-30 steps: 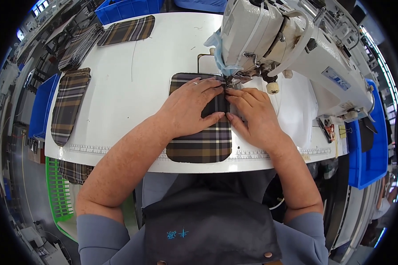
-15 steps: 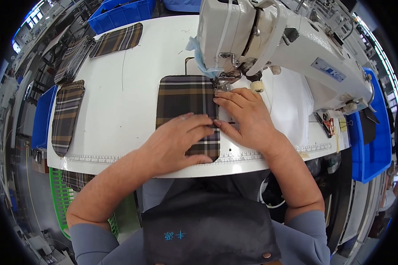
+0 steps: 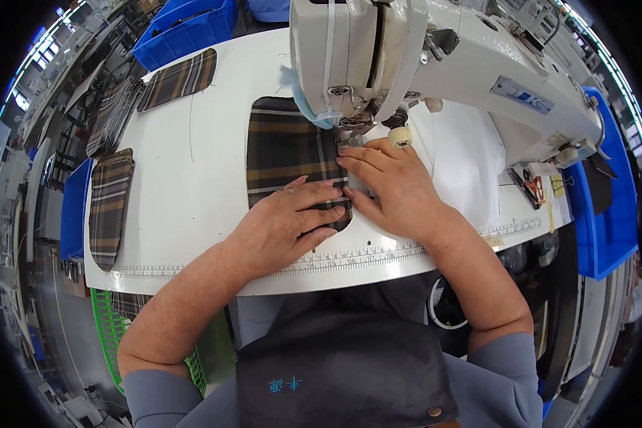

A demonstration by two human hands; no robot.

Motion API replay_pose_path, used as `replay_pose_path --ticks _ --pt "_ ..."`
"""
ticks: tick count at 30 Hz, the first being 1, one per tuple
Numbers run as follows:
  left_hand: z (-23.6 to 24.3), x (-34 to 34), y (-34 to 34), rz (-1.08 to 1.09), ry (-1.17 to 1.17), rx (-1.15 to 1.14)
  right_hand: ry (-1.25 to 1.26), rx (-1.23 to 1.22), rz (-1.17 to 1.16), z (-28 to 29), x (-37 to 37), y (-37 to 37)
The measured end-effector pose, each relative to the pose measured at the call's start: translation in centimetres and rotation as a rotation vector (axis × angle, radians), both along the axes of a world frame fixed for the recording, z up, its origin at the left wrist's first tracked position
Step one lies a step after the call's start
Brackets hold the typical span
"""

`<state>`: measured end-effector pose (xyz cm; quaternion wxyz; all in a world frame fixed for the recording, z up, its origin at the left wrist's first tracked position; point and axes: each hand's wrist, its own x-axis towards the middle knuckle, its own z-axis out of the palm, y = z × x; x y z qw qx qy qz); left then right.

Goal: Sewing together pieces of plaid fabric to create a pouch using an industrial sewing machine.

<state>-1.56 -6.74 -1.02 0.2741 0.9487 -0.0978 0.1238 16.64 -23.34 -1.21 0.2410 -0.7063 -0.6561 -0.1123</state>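
A dark plaid fabric panel with rounded corners lies flat on the white sewing table, its right edge at the presser foot of a white sewing machine. Across the panel's near part rests my left hand, fingers apart and stretched, a ring on one finger. My right hand lies open beside the panel's right edge. Its fingertips touch that edge close to the foot, and the thumb points toward my left fingers. The needle tip is hidden by the machine head.
More plaid panels lie at the left: a single one, a stack and another. Blue bins stand at the far left and right. White sheets and small tools lie right of my hand.
The plaid panel has slid away from me under the machine head, its near edge now farther from the ruler. My left hand has settled onto it with fingers spread; the view has shifted slightly.
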Motion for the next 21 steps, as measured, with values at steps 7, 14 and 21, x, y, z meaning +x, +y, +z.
replay_pose_path --ticks 7,14,21 --pt "0.2 2.0 1.4 0.051 0.027 -0.016 -0.013 -0.015 -0.007 0.0 0.0 0.0" --pt "0.0 2.6 2.1 0.076 0.030 -0.040 -0.021 -0.017 -0.008 0.1 0.0 0.0" --pt "-0.1 2.5 3.0 0.057 0.022 -0.040 -0.013 -0.038 0.017 0.3 -0.1 0.0"
